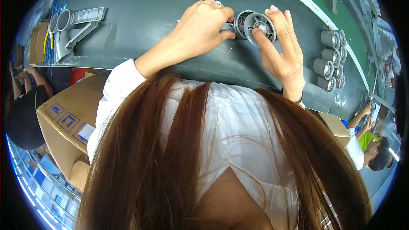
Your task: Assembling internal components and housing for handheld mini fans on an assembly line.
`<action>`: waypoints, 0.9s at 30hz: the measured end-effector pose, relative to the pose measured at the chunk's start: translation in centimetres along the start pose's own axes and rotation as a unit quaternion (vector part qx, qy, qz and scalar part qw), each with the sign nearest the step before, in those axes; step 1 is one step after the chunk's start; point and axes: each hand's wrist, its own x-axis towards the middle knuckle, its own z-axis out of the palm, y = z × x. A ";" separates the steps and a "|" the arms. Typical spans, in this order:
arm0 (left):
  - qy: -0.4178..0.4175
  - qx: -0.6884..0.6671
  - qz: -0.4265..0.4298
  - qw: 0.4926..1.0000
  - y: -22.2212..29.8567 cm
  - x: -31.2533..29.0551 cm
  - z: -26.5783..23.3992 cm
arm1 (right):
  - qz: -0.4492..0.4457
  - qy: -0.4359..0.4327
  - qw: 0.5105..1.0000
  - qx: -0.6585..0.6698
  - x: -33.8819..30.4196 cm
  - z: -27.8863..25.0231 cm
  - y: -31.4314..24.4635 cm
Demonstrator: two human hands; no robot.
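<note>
Over the dark green bench, a grey cup-shaped housing (250,35) faces up, with a pale hub and a red wire inside. My right hand (283,47) grips it, one digit across its open mouth and the other fingers at its right rim. Close against its left side is a round part with a dark ribbed grille (241,22). My left hand (200,27), wearing a ring, pinches a small grey piece at the left edge of this part. Whether that piece belongs to the grilled part, I cannot tell.
Several grey cylinders with wires (324,68) stand grouped on the right. At the left lie grey tube-shaped shells with handles (87,15), blue wires and yellow-handled pliers (46,41). A cardboard box (64,106) is beside me at the left. Other people are at both sides.
</note>
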 end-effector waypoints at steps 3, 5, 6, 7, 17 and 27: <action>0.003 -0.007 -0.004 1.000 -0.1 0.0 0.1 | -0.007 -0.007 1.000 0.009 0.4 0.0 0.1; 0.001 -0.013 -0.004 1.000 -0.1 0.0 0.1 | -0.013 -0.007 1.000 0.012 0.5 0.1 0.1; 0.018 -0.015 0.008 1.000 -0.1 0.0 0.1 | -0.016 -0.010 1.000 0.021 0.6 0.1 0.1; 0.035 -0.017 0.021 0.999 0.0 0.0 0.1 | -0.018 -0.014 0.999 0.029 0.7 0.1 0.0; -0.013 -0.125 -0.053 0.991 -0.2 0.1 0.4 | 0.074 0.066 0.983 0.154 0.2 1.8 0.2; 0.066 -0.035 -0.028 0.997 -0.1 -0.1 1.0 | 0.258 0.146 0.887 0.353 -0.9 4.0 -0.7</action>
